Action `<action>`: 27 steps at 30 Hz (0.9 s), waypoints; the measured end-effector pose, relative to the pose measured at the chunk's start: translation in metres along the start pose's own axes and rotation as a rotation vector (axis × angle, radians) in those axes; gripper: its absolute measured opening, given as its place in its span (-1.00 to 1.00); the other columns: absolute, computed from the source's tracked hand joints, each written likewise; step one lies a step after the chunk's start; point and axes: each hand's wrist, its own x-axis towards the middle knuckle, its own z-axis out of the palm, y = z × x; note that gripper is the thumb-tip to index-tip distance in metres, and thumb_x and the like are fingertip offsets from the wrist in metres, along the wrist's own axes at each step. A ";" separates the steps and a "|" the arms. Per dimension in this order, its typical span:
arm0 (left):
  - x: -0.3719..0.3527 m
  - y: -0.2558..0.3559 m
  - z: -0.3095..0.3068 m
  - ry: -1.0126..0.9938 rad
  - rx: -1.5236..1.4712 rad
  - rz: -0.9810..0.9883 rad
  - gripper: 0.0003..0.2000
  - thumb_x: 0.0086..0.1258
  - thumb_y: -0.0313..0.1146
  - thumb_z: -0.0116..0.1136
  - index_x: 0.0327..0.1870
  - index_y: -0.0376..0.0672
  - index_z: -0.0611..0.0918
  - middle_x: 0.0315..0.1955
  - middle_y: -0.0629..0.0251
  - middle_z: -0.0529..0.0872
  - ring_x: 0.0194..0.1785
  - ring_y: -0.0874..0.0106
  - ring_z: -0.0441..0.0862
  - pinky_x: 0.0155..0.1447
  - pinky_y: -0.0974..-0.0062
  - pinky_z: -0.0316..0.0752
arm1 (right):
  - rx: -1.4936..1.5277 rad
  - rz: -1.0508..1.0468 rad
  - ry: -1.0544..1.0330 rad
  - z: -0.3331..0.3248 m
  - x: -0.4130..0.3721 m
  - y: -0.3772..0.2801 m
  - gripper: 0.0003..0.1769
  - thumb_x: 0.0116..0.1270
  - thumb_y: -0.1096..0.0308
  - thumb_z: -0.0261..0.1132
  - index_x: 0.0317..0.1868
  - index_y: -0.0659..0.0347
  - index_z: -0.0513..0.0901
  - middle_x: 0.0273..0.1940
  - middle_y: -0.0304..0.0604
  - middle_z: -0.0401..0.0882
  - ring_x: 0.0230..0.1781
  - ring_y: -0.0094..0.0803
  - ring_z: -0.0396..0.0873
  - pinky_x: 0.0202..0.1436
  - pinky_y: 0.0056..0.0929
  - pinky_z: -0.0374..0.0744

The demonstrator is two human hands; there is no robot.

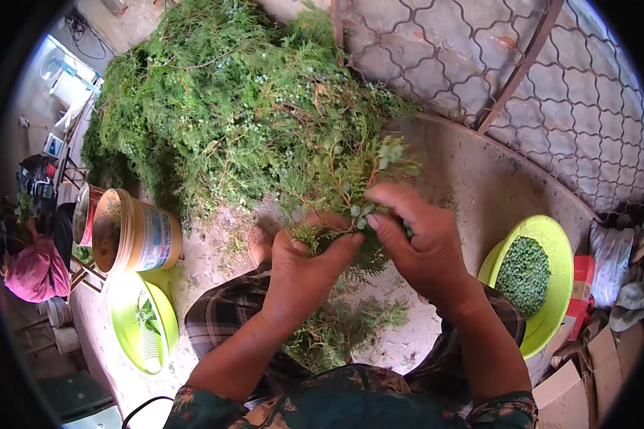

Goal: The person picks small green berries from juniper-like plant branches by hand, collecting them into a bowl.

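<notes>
My left hand [300, 268] is closed on a leafy evergreen sprig [343, 179], its thumb and fingers pinching the stem in front of my lap. Small pale green cones [392, 151] sit along the sprig's upper right end. My right hand [426, 243] is closed in a pinch, thumb and forefinger at one of the green cones beside the left fingertips. A few more cones seem tucked under its other fingers, partly hidden. Below the hands, loose clippings [343, 332] lie on the ground between my knees.
A large heap of evergreen branches [215, 100] rises ahead. A yellow-green basin [567, 275] full of green cones [522, 275] stands at right, near cardboard [562, 393]. At left are another basin [168, 318], a bucket [161, 236] and a person in pink [39, 268]. Metal lattice [472, 57] stands behind.
</notes>
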 end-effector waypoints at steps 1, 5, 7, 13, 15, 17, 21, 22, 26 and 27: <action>0.000 0.002 -0.001 -0.001 -0.009 -0.046 -0.92 0.21 -0.50 0.27 -0.31 -0.20 0.61 -0.44 0.53 0.59 -0.37 0.75 0.43 -0.32 0.73 0.37 | -0.070 -0.089 0.023 0.003 -0.001 0.004 -0.79 0.23 0.42 0.24 -0.12 0.28 0.54 -0.28 0.03 0.60 -0.33 -0.09 0.61 -0.32 -0.32 0.55; -0.001 -0.002 0.000 -0.008 -0.043 -0.045 -0.92 0.21 -0.50 0.28 -0.32 -0.21 0.61 -0.42 0.54 0.58 -0.34 0.75 0.42 -0.30 0.74 0.37 | -0.309 -0.209 -0.022 0.001 0.000 0.003 -0.84 0.22 0.46 0.20 -0.19 0.28 0.51 -0.40 0.00 0.55 -0.44 -0.07 0.57 -0.39 -0.22 0.52; -0.001 -0.001 0.001 -0.013 -0.055 -0.050 -0.92 0.21 -0.50 0.28 -0.32 -0.20 0.62 -0.43 0.54 0.58 -0.35 0.76 0.42 -0.30 0.74 0.36 | -0.370 -0.239 -0.034 0.001 -0.001 0.004 -0.86 0.22 0.47 0.18 -0.20 0.27 0.49 -0.44 -0.01 0.51 -0.47 -0.08 0.55 -0.42 -0.22 0.51; 0.000 -0.007 -0.003 0.031 -0.069 -0.078 -0.89 0.17 -0.50 0.31 -0.32 -0.20 0.62 -0.45 0.51 0.59 -0.36 0.72 0.45 -0.29 0.72 0.37 | 0.342 0.060 0.247 -0.039 0.015 0.004 -0.93 0.29 0.44 0.09 -0.23 0.22 0.44 -0.53 -0.16 0.42 -0.71 -0.44 0.34 -0.68 -0.51 0.33; 0.001 -0.004 -0.004 0.053 -0.008 -0.109 -0.86 0.14 -0.53 0.33 -0.31 -0.20 0.62 -0.46 0.48 0.60 -0.35 0.67 0.48 -0.26 0.68 0.39 | 1.140 0.524 0.183 -0.042 0.016 -0.010 -0.88 0.38 0.33 0.05 -0.28 0.18 0.45 -0.52 -0.30 0.38 -0.76 -0.72 0.10 -0.73 -0.73 0.13; 0.001 -0.001 -0.004 0.024 0.058 -0.137 -0.87 0.15 -0.51 0.32 -0.32 -0.21 0.62 -0.43 0.47 0.60 -0.33 0.66 0.49 -0.25 0.67 0.39 | 1.165 0.627 0.101 -0.031 0.008 -0.012 -0.86 0.38 0.30 0.08 -0.29 0.17 0.45 -0.53 -0.31 0.38 -0.77 -0.71 0.11 -0.74 -0.73 0.13; 0.000 -0.004 0.000 -0.002 0.116 0.073 -0.89 0.17 -0.53 0.30 -0.31 -0.24 0.62 -0.40 0.45 0.59 -0.32 0.65 0.50 -0.25 0.66 0.40 | 0.788 0.603 -0.073 -0.012 -0.001 -0.013 -0.79 0.34 0.25 0.20 -0.34 0.22 0.50 -0.53 -0.32 0.45 -0.67 -0.63 0.27 -0.63 -0.64 0.25; -0.001 -0.005 0.003 0.016 0.109 0.097 -0.91 0.18 -0.53 0.26 -0.31 -0.25 0.61 -0.43 0.45 0.60 -0.34 0.66 0.49 -0.26 0.64 0.40 | 0.473 0.484 -0.086 -0.005 -0.002 -0.011 -0.78 0.32 0.26 0.23 -0.36 0.25 0.52 -0.52 -0.31 0.48 -0.63 -0.59 0.32 -0.58 -0.61 0.29; 0.003 -0.012 0.003 0.004 0.226 0.338 -0.93 0.20 -0.56 0.20 -0.31 -0.28 0.60 -0.43 0.43 0.61 -0.33 0.65 0.50 -0.25 0.59 0.42 | 0.086 0.127 0.015 0.011 -0.002 -0.006 -0.78 0.25 0.31 0.30 -0.36 0.33 0.54 -0.53 -0.30 0.48 -0.54 -0.58 0.39 -0.48 -0.51 0.38; 0.003 -0.013 0.003 0.002 0.226 0.337 -0.93 0.20 -0.56 0.20 -0.31 -0.28 0.60 -0.43 0.43 0.61 -0.33 0.65 0.50 -0.25 0.59 0.42 | 0.041 0.116 0.018 0.012 0.000 -0.006 -0.75 0.25 0.28 0.30 -0.37 0.34 0.54 -0.52 -0.28 0.50 -0.54 -0.54 0.45 -0.46 -0.48 0.41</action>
